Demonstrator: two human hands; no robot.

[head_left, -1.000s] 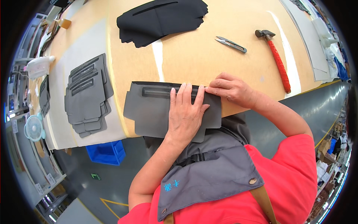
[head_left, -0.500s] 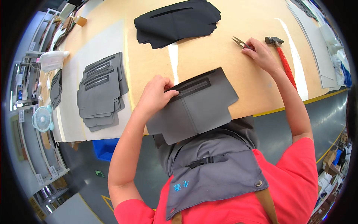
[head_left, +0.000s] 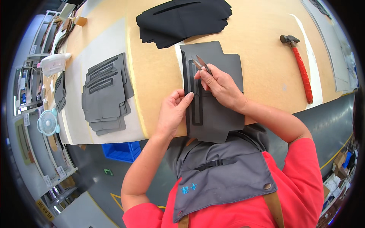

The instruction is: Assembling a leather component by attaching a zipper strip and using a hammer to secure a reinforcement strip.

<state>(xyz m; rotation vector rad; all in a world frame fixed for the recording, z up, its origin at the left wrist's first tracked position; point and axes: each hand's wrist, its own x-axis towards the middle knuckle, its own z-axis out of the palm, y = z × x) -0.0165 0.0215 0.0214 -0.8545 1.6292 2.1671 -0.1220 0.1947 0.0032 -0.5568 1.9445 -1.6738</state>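
A dark grey cut panel (head_left: pixel 222 110) with a long slot-shaped strip lies in front of me, its slot running away from me, its near end at the table edge. My left hand (head_left: pixel 175 110) pinches the panel's left edge between thumb and fingers. In my right hand (head_left: pixel 222 85) is a pair of thread snips (head_left: pixel 201 64), held over the far part of the slot with the blades pointing away. Whether the blades touch the panel I cannot tell.
Similar grey panels lie stacked (head_left: pixel 104 97) on the left, and black pieces (head_left: pixel 184 21) at the back. A red-handled hammer (head_left: pixel 302 72) lies on the right. A small fan (head_left: pixel 48 122) stands beyond the left table edge; a blue crate (head_left: pixel 121 151) sits below.
The panel has turned so its slot points away from me. My right hand has brought the snips left from near the hammer to above the slot. My left hand has shifted slightly right and down.
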